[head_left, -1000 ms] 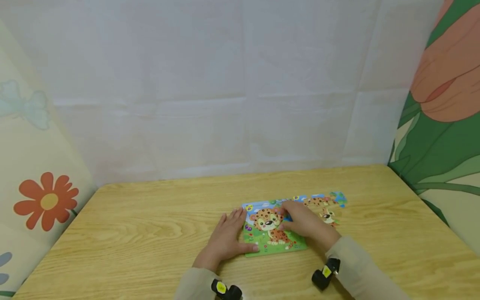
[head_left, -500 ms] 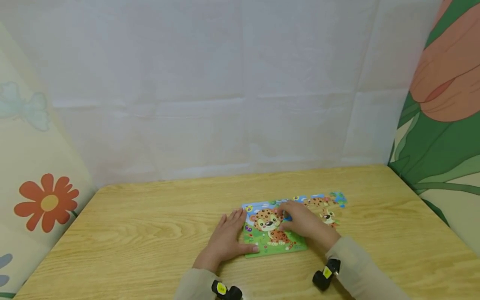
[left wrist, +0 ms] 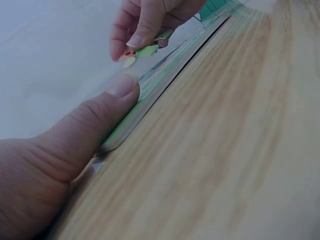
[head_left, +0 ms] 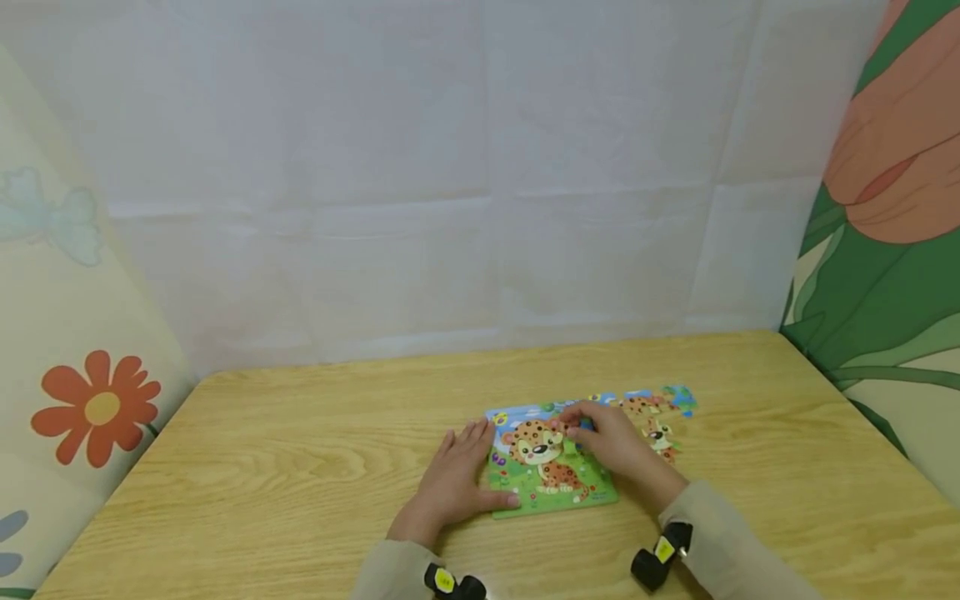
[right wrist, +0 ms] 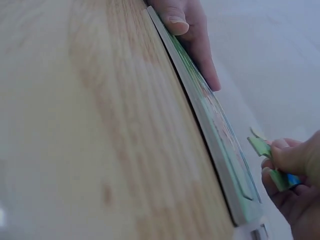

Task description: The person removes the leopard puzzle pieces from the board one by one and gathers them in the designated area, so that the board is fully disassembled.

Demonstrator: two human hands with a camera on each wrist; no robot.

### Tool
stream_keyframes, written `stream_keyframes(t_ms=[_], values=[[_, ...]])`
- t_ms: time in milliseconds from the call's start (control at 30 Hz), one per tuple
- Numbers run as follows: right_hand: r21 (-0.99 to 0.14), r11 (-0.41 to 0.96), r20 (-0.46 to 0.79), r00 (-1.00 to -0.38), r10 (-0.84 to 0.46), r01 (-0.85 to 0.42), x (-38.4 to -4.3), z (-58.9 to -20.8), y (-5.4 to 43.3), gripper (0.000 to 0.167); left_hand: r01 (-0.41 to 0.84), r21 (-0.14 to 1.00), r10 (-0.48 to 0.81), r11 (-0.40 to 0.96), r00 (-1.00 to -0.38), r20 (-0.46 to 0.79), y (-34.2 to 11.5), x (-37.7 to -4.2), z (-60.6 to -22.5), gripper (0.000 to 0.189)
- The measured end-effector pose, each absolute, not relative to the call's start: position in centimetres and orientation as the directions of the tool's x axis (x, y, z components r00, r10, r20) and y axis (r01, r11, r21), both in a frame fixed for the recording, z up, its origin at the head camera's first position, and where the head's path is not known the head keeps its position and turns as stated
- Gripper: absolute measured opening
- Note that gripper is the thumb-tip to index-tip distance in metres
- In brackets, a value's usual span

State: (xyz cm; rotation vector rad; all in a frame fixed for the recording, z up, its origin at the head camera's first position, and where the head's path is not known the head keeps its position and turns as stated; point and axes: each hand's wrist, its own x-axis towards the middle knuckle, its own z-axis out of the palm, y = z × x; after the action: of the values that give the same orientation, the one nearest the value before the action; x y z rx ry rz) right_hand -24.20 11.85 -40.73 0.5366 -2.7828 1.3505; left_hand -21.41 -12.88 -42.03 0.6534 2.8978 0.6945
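Observation:
A leopard jigsaw puzzle (head_left: 551,496) in a flat tray lies on the table. My left hand (head_left: 459,477) lies along its left side, fingers stretched out and thumb over the front left corner. Over the puzzle's right part, my right hand (head_left: 613,440) pinches a puzzle piece (right wrist: 259,146) between thumb and fingers. Green, orange and pale parts of this piece (left wrist: 146,51) show in the left wrist view, held up above the puzzle's surface. The hand hides the puzzle's upper right area in the head view.
Several loose pieces lie right of the puzzle: a blue-green one (head_left: 681,400), spotted ones (head_left: 643,405) and one with part of an animal's face (head_left: 658,435). The wooden table (head_left: 315,467) extends on both sides. A white cloth (head_left: 405,183) hangs behind.
My right hand has shifted slightly right and its grip has turned, so the puzzle piece's green part now shows under the thumb. The left hand stays in place.

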Motion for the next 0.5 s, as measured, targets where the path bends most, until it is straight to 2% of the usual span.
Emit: stream_keyframes(t_ms=[133, 500], values=[[-0.764, 0.575, 0.150, -0.947, -0.283, -0.293, -23.9, -40.5, 12.3, 0.023, 0.383, 0.449, 0.425, 0.807, -0.905, 0.007, -12.9, -21.4, -42.1, 0.110], [-0.764, 0.579, 0.177, -0.955, -0.238, -0.286, -23.4, -40.2, 14.1, 0.021, 0.389, 0.455, 0.432, 0.801, -0.902, 0.010, -12.9, -21.3, -42.0, 0.110]])
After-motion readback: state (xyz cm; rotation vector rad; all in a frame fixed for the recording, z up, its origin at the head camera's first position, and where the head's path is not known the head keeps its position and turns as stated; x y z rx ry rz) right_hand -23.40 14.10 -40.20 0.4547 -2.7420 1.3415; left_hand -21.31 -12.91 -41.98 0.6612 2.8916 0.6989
